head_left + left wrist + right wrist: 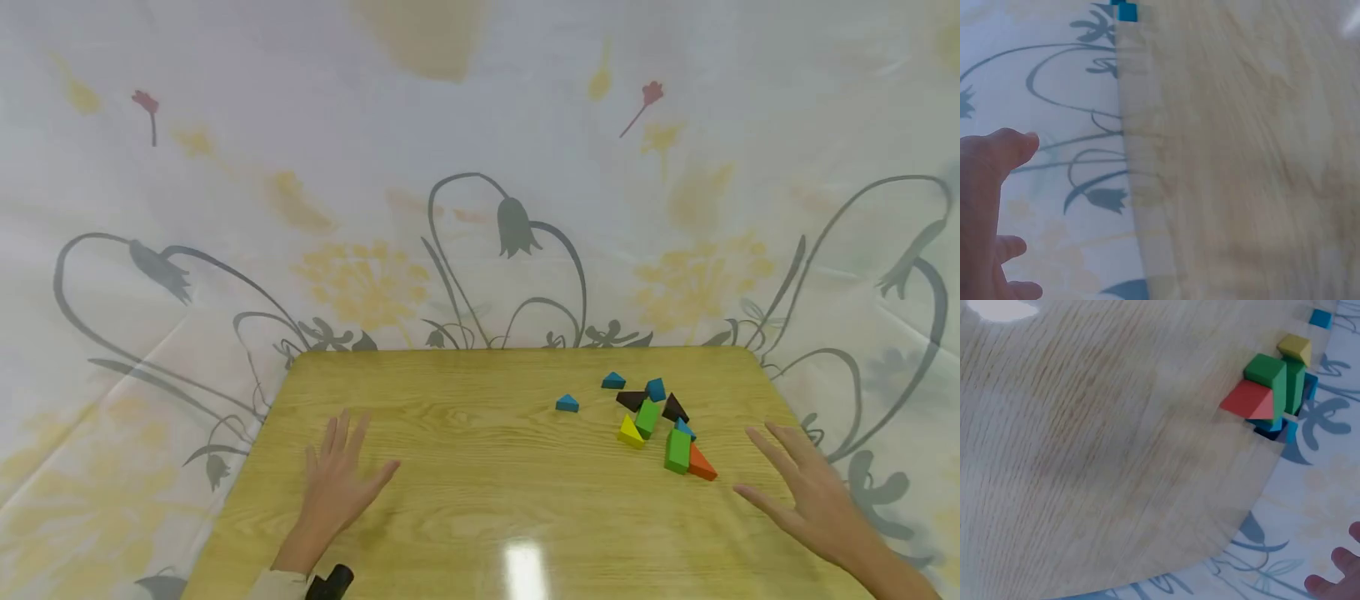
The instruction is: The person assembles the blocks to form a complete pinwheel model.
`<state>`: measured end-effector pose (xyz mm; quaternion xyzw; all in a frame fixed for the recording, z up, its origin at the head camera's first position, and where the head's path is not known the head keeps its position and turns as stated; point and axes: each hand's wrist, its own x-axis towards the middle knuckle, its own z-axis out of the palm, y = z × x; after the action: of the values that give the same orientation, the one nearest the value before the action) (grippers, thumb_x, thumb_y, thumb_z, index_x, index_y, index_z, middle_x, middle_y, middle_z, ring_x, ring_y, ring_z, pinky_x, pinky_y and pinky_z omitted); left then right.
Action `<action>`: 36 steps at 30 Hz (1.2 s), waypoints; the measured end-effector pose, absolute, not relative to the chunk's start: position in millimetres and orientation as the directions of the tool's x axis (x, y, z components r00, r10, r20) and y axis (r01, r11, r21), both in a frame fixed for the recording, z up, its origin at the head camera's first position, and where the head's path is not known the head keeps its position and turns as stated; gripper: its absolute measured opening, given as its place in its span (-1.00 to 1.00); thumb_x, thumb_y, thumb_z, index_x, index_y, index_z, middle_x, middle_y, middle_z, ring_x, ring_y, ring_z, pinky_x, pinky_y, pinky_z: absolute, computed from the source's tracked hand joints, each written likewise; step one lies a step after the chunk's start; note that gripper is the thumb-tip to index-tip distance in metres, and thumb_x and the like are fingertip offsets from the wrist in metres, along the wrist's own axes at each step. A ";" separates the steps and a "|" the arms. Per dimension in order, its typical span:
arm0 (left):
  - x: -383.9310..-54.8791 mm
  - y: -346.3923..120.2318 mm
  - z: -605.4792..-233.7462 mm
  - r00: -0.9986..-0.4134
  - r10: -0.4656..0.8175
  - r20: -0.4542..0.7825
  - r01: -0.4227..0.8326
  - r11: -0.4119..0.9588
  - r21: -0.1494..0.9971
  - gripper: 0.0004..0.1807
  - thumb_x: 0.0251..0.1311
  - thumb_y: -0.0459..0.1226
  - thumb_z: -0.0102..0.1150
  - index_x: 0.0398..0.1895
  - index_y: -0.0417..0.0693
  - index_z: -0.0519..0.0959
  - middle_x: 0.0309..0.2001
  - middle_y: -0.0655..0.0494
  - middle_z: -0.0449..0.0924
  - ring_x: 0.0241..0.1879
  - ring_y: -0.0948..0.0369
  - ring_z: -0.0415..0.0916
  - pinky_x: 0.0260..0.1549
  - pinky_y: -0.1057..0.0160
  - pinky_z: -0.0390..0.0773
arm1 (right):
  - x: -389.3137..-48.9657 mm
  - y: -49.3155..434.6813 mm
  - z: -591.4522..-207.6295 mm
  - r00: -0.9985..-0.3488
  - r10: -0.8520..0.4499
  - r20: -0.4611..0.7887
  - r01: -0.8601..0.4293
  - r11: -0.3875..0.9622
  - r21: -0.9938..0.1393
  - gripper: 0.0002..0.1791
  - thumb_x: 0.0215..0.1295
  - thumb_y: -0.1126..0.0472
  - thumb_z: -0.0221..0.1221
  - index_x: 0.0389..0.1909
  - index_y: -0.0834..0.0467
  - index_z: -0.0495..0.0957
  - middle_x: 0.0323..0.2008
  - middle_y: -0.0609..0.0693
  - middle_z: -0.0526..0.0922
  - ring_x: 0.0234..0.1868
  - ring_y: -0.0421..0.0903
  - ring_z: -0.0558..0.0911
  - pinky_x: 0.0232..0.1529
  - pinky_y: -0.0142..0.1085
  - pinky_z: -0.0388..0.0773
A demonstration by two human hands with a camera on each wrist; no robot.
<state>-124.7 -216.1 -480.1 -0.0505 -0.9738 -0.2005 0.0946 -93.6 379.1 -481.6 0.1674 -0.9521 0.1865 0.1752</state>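
My left hand (337,483) is held over the left part of the wooden table, fingers spread and nothing in them. Over the right edge of the table my right hand (806,500) is spread too, holding nothing. Nearest to it lie an orange-red triangular block (702,462) and a green rectangular block (677,452). A second green block (647,418) sits behind, with a yellow triangular block (631,432) against its left side. Dark triangular blocks (674,408) and blue blocks (656,389) lie around them. In the right wrist view, the red block (1250,400) leans close to the green one.
Two blue triangular blocks, one (567,403) left of the cluster and one (613,381) behind it, lie apart. The wood-grain table (465,467) has rounded far corners. A flower-printed cloth (480,125) hangs behind and beside it. A black device (330,582) is at my left wrist.
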 end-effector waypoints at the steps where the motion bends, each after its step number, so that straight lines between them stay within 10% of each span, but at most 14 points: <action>1: -127.9 -212.6 -478.9 -0.976 0.069 0.208 0.149 0.906 0.395 -0.07 0.12 0.23 0.13 0.45 -0.02 0.11 0.46 -0.20 -0.10 0.42 -0.18 -0.18 0.13 -0.52 -0.16 | -95.2 377.8 -481.2 -0.882 -0.254 0.396 -0.387 0.870 -0.305 -0.02 0.00 0.06 0.40 0.44 0.03 0.12 0.29 0.38 0.20 0.29 0.42 0.13 0.05 0.46 0.05; 11: -159.4 -168.2 -470.0 -0.947 0.151 0.285 0.296 0.759 0.580 -0.25 0.14 0.05 0.24 0.37 0.00 0.27 0.39 -0.12 0.14 0.35 -0.16 0.05 0.20 -0.33 0.12 | -108.4 363.8 -482.6 -0.915 -0.213 0.343 -0.352 0.838 -0.417 -0.10 0.01 0.12 0.41 0.39 0.12 0.21 0.17 0.34 0.31 0.07 0.40 0.33 -0.27 0.33 0.32; 36: -216.3 -56.1 -476.6 -0.904 0.386 0.183 0.360 0.454 0.815 -0.43 0.20 -0.14 0.23 0.29 0.02 0.37 0.26 0.04 0.35 0.26 0.02 0.26 0.17 -0.03 0.36 | -153.5 340.3 -525.5 -0.939 -0.149 0.310 -0.312 0.747 -0.587 -0.34 -0.05 0.19 0.46 0.10 0.29 0.47 -0.02 0.21 0.50 -0.13 0.16 0.49 -0.27 -0.04 0.61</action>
<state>-216.3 -56.1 -476.6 -0.2188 -0.8526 -0.4743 -0.0141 -153.5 340.3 -525.5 0.1246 -0.9265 0.3333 0.1222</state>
